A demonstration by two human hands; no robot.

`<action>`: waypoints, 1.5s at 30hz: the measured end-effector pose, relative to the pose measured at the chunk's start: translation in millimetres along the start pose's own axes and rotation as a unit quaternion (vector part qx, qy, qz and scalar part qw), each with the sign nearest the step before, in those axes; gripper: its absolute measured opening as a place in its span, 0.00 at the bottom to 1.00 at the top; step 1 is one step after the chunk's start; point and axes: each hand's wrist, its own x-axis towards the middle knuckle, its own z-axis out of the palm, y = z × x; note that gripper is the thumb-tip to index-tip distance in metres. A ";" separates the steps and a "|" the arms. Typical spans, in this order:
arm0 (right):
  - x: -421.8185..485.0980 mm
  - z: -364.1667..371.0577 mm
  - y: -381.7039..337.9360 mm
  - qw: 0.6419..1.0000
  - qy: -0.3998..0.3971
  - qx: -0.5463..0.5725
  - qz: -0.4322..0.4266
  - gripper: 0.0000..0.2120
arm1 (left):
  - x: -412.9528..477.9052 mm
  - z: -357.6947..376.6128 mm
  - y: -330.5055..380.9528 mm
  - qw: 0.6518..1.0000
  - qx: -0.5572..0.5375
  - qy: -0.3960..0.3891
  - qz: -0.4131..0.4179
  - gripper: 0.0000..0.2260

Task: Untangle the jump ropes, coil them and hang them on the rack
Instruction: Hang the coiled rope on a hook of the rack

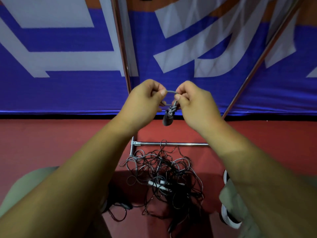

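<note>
Currently left hand (145,102) and right hand (194,107) each pinch grey jump rope (170,91) loop, held mid-air; dark handle (167,119) dangles beneath. Tangled ropes (164,176) heaped on red floor (51,143), against rack (180,144) base bar.

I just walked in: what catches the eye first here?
In the middle, the left hand and right hand pinch a grey rope, its dark handles dangling below. Beneath, on the red floor, lies a tangle of black and grey ropes; a blue and white banner fills the back.
</note>
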 end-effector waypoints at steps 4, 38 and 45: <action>-10.1 -15.1 -29.7 0.999 -0.005 0.051 0.012 0.04 | -12.5 -16.5 22.4 0.998 -0.060 0.018 -0.001 0.04; 139.3 -185.0 -248.0 0.990 0.077 0.086 -0.084 0.04 | 105.9 -131.3 271.3 0.977 -0.098 0.128 0.140 0.05; 192.5 -178.9 -237.7 0.989 0.099 0.098 -0.042 0.05 | 167.1 -121.5 268.4 0.973 -0.081 0.174 0.126 0.06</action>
